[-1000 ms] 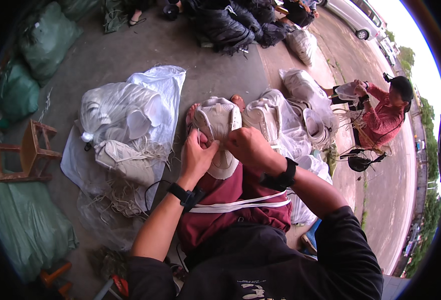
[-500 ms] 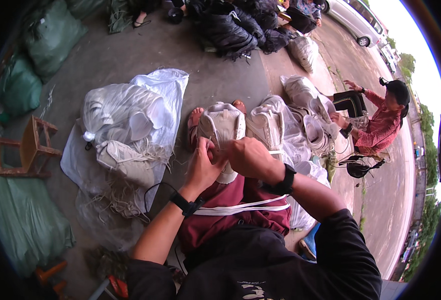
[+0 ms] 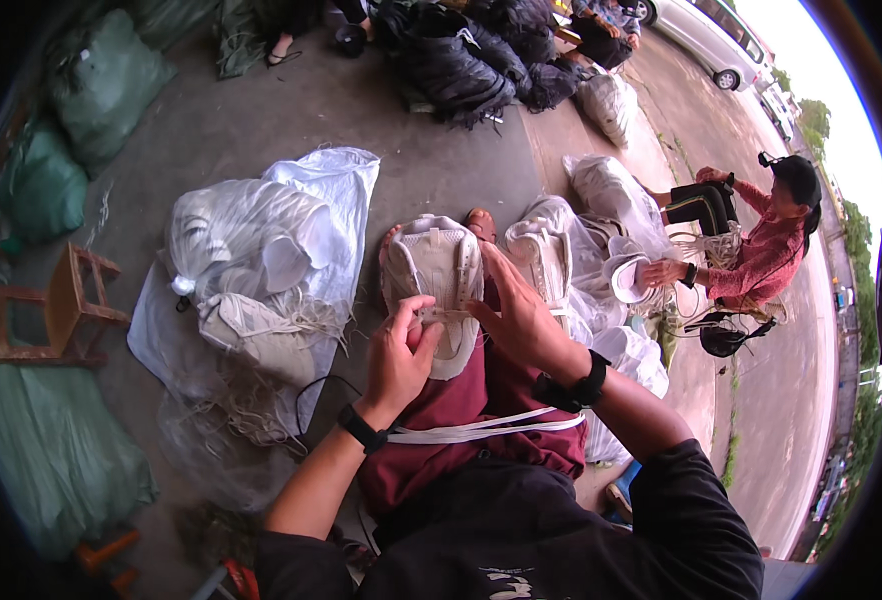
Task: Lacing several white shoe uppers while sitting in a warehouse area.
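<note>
Moved since half a second ago: right hand, from curled at the front of the shoe upper to opened out along its side, and left hand, now set apart from it.

At the centre, resting toe toward the body on maroon trousers: beige shoe upper, with a padded-looking collar at the far end, eyelet rows down the middle and a thin pale edge around the toe. Probably light, soft and flexible, not fragile, a little firmer along the eyelet rows; likely to sag or slide on cloth if left unsupported. Best held by both side edges, near the eyelets.

On its left edge: left hand, fingers bent, thumb and forefinger close together near the front. Cannot tell whether anything thin is pinched between them.

On its right edge: right hand, fingers extended and unclenched, thumb reaching to the upper's side, gripping nothing visible.

Farther out, across the thighs: white laces. Just to the right: second beige shoe upper. Away to the left: clear plastic bag of pale shoe parts. Farther right: co-worker in red, seated.
</note>
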{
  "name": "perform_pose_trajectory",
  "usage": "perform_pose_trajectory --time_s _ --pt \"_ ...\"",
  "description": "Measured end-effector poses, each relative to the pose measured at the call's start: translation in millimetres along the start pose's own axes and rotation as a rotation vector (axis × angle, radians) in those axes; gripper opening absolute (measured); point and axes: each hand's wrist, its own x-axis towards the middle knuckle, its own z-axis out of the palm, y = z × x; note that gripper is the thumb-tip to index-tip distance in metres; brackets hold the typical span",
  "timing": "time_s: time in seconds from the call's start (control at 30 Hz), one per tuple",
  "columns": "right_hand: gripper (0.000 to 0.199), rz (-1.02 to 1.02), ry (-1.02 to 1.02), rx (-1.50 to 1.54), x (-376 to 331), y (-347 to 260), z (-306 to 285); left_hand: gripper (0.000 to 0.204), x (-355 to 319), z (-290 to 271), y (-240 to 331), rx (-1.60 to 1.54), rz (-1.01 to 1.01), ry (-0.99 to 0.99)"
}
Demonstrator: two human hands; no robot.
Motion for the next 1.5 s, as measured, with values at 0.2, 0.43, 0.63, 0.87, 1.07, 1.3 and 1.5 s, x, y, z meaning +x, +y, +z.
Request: perform_pose_trajectory --time_s 0.2,0.43,0.63,0.87,1.07,1.3,1.5 --pt "0.085 0.006 0.009 0.171 11 8 17 0.031 1 -3 -2 0.424 0.259 0.026" --pt "0.085 -0.023 0.072 0.070 10 9 23 0.018 13 -10 1 0.731 0.453 -0.079" --pt "0.084 -0.003 0.135 -0.049 10 11 22 0.011 34 -9 15 0.498 0.255 -0.196" --pt "0.084 0.015 0.131 0.016 12 9 16 0.012 55 -17 20 0.434 0.204 -0.370" --pt "0.086 -0.023 0.077 0.168 7 23 8 0.013 53 -8 23 0.555 0.291 -0.365" --pt "0.087 -0.031 0.179 0.108 8 22 9 0.015 43 0 17 0.686 0.382 -0.247" --pt "0.086 0.021 0.241 0.018 10 20 13 0.016 55 1 22 0.641 0.388 -0.305"
